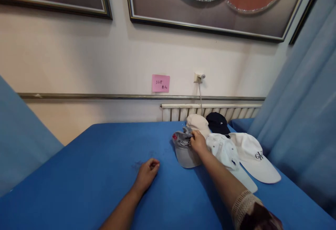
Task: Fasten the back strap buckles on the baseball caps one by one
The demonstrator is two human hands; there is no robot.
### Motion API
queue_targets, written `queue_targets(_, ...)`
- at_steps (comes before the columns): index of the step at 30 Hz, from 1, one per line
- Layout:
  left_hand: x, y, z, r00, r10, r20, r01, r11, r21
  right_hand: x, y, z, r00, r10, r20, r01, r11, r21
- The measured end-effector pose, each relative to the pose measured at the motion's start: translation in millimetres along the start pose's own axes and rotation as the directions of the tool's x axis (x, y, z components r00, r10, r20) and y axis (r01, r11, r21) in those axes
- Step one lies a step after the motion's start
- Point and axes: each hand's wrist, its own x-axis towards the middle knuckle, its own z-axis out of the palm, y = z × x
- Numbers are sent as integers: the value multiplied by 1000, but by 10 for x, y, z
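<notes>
My right hand (198, 142) pinches the crown of a grey baseball cap (186, 153), which has light lettering and a red patch. The cap's brim points toward me and down at the blue surface. My left hand (147, 174) rests on the blue-covered bed (105, 174), left of the grey cap, with its fingers curled in and nothing visible in them. Close to my right forearm lies a pale mint baseball cap (223, 149) with a small dark emblem. A beige baseball cap (197, 122) sits just behind the grey one.
A navy baseball cap (217, 122) and a white baseball cap (252, 149) with dark letters lie at the right. Blue curtains (301, 111) hang on both sides. Behind the bed are a radiator (181, 112), a wall rail (118, 97), a plugged socket (198, 78) and a pink note (160, 83).
</notes>
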Motion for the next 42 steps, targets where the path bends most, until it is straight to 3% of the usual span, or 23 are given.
queue_targets(4,88,-75,-99,982,-112,-149,67,958,-278,-257,-209,-143,977,-212,-32,214,960,178)
queue_targets(6,100,-71,-144,973,-155,-174,76,918,-390,-305,-307,-238,918,-395,-38,382,853,356)
queue_targets(8,88,-47,-165,969,-184,-165,87,878,-471,-276,-385,-301,861,-509,21,447,775,446)
queue_targets(10,62,-18,-157,970,-200,-135,102,848,-520,-197,-437,-317,829,-543,131,441,780,445)
queue_targets(12,33,5,-127,974,-202,-101,118,836,-536,-117,-471,-293,826,-520,218,420,825,377)
queue_targets(14,11,16,-91,978,-193,-79,126,847,-516,-91,-504,-252,852,-456,256,389,880,272)
queue_targets(18,1,20,-39,982,-175,-70,126,887,-445,-312,-640,-148,928,-345,143,328,936,131)
queue_targets(20,3,26,-20,982,-169,-81,120,899,-421,-540,-747,-54,930,-352,107,333,929,163)
queue_targets(23,-14,51,13,987,-145,-74,104,909,-403,-900,-900,160,890,-411,199,359,898,253)
queue_targets(25,-47,74,35,992,-120,-29,98,910,-404,-1068,-954,316,888,-383,257,333,918,218)
queue_targets(30,-164,116,35,991,-73,113,113,908,-403,-1116,-843,515,925,-240,295,220,970,100)
queue_targets(33,-203,120,11,988,-42,148,92,933,-347,-1056,-674,519,959,-140,248,89,974,207)
queue_targets(37,-223,148,45,995,-16,96,41,963,-266,-1120,-443,542,967,48,249,-160,877,454)
queue_targets(42,-337,260,206,981,149,125,-141,987,-71,-1311,-273,551,954,51,296,-224,777,588)
